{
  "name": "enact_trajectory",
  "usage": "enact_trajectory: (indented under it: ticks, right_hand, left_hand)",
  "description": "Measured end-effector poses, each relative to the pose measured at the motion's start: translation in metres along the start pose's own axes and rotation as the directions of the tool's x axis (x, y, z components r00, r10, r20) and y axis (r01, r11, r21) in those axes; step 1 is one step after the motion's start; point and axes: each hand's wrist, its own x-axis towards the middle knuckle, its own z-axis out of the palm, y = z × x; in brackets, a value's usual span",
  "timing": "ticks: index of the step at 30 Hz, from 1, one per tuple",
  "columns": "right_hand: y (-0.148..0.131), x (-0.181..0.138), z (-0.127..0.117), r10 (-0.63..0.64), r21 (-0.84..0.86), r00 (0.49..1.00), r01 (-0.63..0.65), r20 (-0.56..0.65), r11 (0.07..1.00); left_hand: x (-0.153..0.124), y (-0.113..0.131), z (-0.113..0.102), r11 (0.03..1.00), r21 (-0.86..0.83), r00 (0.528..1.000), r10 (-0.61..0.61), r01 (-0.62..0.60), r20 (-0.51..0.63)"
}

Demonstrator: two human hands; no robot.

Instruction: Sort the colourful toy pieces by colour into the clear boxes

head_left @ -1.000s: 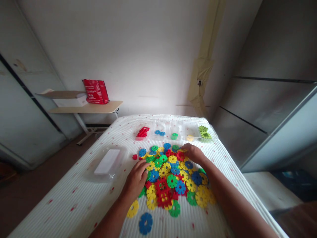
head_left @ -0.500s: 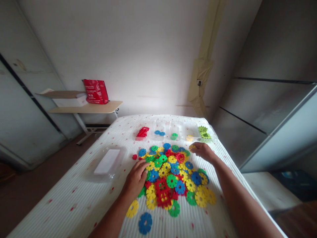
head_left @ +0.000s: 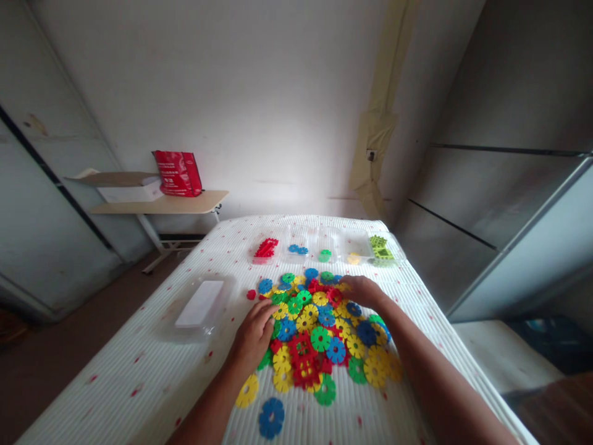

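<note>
A heap of plastic snowflake discs [head_left: 320, 339] in yellow, blue, green and red lies before me, with red square lattice pieces [head_left: 304, 358] among them. My left hand [head_left: 254, 330] rests at the heap's left edge, fingers partly spread, its fingertips against a yellow disc [head_left: 280, 311]. Over the heap's back right reaches my right hand [head_left: 365, 292], fingers bent together; what they hold is hidden. Beyond it stands a row of clear boxes: red pieces [head_left: 265, 250], blue discs [head_left: 298, 249], a green disc [head_left: 325, 255], a yellow disc [head_left: 353, 258] and lime-green squares [head_left: 381, 248].
A clear plastic lid or tray [head_left: 217, 327] with a white card [head_left: 200, 303] lies on the left of the white quilted cover [head_left: 152, 371]. Loose blue [head_left: 271, 418] and yellow [head_left: 247, 390] discs lie near me. A side table [head_left: 185, 203] holds a red bag [head_left: 178, 173].
My right hand has moved left and slightly nearer, from in front of the yellow disc's box to the heap. The yellow disc seen in its fingers is now out of sight. My left hand stays put.
</note>
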Motion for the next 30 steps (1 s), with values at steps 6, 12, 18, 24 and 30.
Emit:
enact_trajectory:
  ticks: [6, 12, 18, 24, 30]
  right_hand:
    - [-0.010, -0.005, -0.009, 0.085, -0.042, 0.996, -0.085, 0.009, 0.996]
    - [-0.002, -0.001, -0.024, 0.170, 0.372, 0.984, -0.140, -0.049, 0.918]
    - [0.016, 0.029, -0.054, 0.318, 0.548, 0.880, -0.081, -0.353, 0.833]
    - [0.027, 0.051, -0.067, 0.418, 0.385, 0.806, -0.258, -0.419, 0.886]
    - [0.023, 0.026, -0.038, 0.183, 0.145, 0.946, -0.149, -0.267, 0.978]
  left_hand:
    - [0.000, 0.001, 0.000, 1.000, -0.010, 1.000, 0.003, -0.003, -0.002]
    - [0.000, 0.000, -0.001, 1.000, -0.006, 1.000, 0.001, -0.001, 0.010]
    - [0.000, 0.000, -0.001, 1.000, -0.006, 1.000, 0.010, -0.010, 0.002]
    - [0.001, -0.002, -0.001, 0.999, 0.015, 0.999, 0.043, -0.043, 0.000]
    - [-0.001, -0.003, 0.001, 1.000, 0.009, 1.000, 0.028, -0.027, -0.006]
